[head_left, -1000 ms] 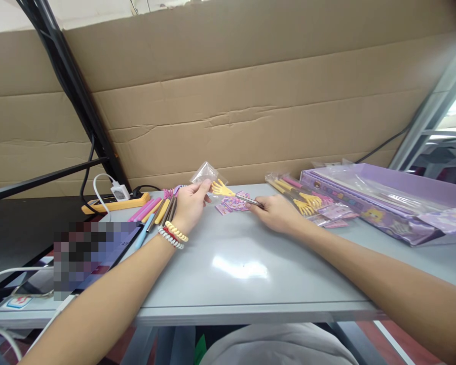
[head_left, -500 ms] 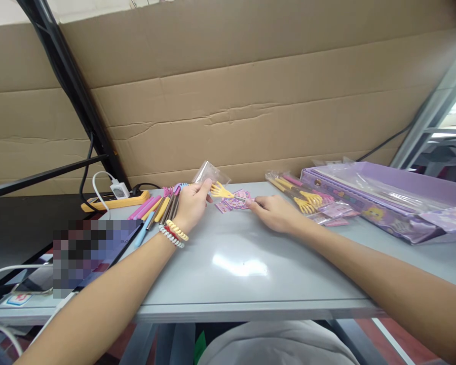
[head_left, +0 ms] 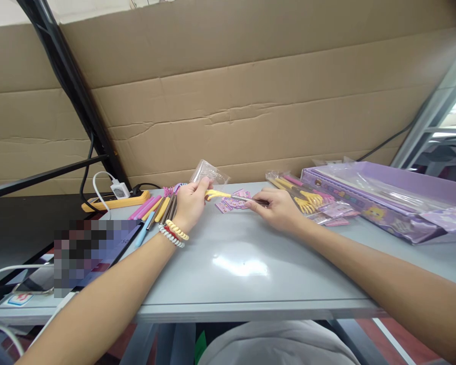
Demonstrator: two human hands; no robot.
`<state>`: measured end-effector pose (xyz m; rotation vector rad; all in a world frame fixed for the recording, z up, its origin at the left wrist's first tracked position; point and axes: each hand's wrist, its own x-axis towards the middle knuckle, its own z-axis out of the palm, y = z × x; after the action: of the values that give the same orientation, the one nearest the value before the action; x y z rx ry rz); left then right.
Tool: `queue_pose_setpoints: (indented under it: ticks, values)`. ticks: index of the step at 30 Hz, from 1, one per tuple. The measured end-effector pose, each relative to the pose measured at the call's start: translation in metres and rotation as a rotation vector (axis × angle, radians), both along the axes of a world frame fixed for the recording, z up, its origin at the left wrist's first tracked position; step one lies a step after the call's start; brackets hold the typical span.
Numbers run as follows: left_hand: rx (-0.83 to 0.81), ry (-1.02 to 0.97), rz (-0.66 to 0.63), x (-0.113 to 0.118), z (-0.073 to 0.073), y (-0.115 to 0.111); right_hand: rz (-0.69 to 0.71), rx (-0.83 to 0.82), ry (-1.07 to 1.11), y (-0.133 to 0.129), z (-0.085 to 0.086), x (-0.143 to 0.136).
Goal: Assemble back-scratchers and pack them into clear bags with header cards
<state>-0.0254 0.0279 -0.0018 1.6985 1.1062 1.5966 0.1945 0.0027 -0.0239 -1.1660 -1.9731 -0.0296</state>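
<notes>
My right hand (head_left: 277,209) is closed around the thin metal rod of a back scratcher (head_left: 237,197), which lies level just above the table. Its yellow hand-shaped head (head_left: 217,193) is turned edge-on and reaches the fingertips of my left hand (head_left: 192,200). Those fingers are pinched, and a clear plastic bag (head_left: 210,173) sticks up behind them, apparently held there. Below the rod lie several small purple printed cards (head_left: 228,205). Beside my left wrist is a pile of back scratchers (head_left: 161,208) with pink, yellow, blue and dark handles.
Bagged back scratchers (head_left: 306,197) lie right of my right hand, before an open purple printed box (head_left: 368,203) with clear bags in it. A tablet (head_left: 102,253), a yellow power strip (head_left: 116,203) and white cables are at left. Cardboard (head_left: 251,101) closes off the back.
The back scratcher has rolled, so its yellow head shows edge-on instead of flat, and more of the rod shows at my right hand. The head and bag shifted slightly left.
</notes>
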Motion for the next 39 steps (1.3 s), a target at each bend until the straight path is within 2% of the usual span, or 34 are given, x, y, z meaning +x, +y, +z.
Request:
queue_pose_setpoints:
  ticks: [6,14,20,33,39]
  values:
    - [0.002,-0.008,0.048,-0.0004,0.0012,0.0004,-0.064,0.1,0.042,-0.0004,0.0001,0.0015]
    - [-0.006,-0.016,0.039,-0.0005,0.0008,0.0013,-0.112,0.129,0.073,-0.0016,0.0016,0.001]
    - [0.016,0.042,0.088,-0.0026,-0.0011,0.0024,-0.133,0.164,0.087,0.0,0.0014,0.0029]
    - [0.008,-0.007,0.045,-0.0021,-0.0023,0.0035,-0.127,0.169,0.063,0.0026,0.0028,0.0059]
    - [0.052,0.084,0.022,-0.0017,-0.003,-0.0002,-0.122,0.151,0.045,0.0041,0.0021,0.0065]
